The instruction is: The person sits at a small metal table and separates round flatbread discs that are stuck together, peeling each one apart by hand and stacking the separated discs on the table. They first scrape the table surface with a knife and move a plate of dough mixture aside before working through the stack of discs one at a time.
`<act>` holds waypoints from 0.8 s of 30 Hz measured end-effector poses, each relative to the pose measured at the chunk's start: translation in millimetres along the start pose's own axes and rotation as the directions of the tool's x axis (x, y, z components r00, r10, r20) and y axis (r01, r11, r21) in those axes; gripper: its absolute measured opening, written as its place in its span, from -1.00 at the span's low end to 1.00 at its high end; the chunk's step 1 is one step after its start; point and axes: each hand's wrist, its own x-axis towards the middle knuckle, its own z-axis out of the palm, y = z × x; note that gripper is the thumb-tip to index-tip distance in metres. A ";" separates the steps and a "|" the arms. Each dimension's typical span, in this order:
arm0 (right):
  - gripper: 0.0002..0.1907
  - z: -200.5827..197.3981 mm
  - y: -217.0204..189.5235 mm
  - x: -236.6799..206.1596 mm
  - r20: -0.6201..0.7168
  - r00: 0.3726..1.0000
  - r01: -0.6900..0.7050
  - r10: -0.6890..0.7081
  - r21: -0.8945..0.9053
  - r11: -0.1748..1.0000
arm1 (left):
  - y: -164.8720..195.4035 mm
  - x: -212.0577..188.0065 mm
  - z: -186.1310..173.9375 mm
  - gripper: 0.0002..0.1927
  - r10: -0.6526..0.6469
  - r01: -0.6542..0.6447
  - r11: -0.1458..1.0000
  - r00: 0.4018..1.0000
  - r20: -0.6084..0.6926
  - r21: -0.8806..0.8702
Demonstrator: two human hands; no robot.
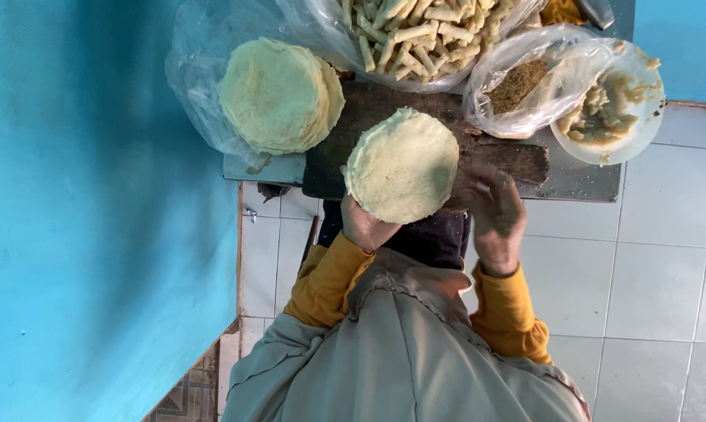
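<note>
Clothing: grey-beige cloth (400,352) fills the bottom of our view, nearest the lens; mustard-yellow sleeves (329,277) come out from under it on both sides.
Left hand: our left hand (366,227) reaches forward from its sleeve, palm up under the near edge of a round, pale flat wrapper (402,166). Fingers are hidden beneath the disc, so we note it as held and supported from below, not pinched from above.
Right hand: our right hand (495,215) is raised beside the wrapper's right edge, back of the hand toward us, fingers spread and loosely curled. It grips nothing; whether the fingertips touch the disc edge, we cannot tell.
Wrapper position: lifted over the near edge of a dark wooden board (493,152), tilted slightly toward us.
Board: lies on a metal tray (575,181) above white floor tiles (657,289).
Stack: more wrappers (278,94) piled on clear plastic (193,70), just left of the board.
Far side: a bag of pale finished rolls (419,35) beyond the board.
Right side: a bag of brownish crumbs (517,84), then a white bowl (638,129) of pale filling.
Left: turquoise wall (95,211).
</note>
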 end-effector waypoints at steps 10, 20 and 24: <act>-0.45 28.2 -0.8 38.7 0.167 0.971 -0.205 0.173 0.196 0.959 | -0.7 -12.6 6.3 -0.03 0.028 -0.032 0.949 0.999 0.017 0.312; -0.48 9.1 -19.1 72.5 0.366 0.914 -0.131 0.176 -0.145 0.981 | 16.9 -22.6 36.2 -0.47 0.294 -0.302 0.368 0.935 0.198 0.879; -0.52 24.4 -42.3 88.9 0.523 0.852 0.132 0.005 -0.223 0.966 | 14.7 -32.7 54.4 -0.73 0.361 -0.245 0.227 0.920 0.152 0.942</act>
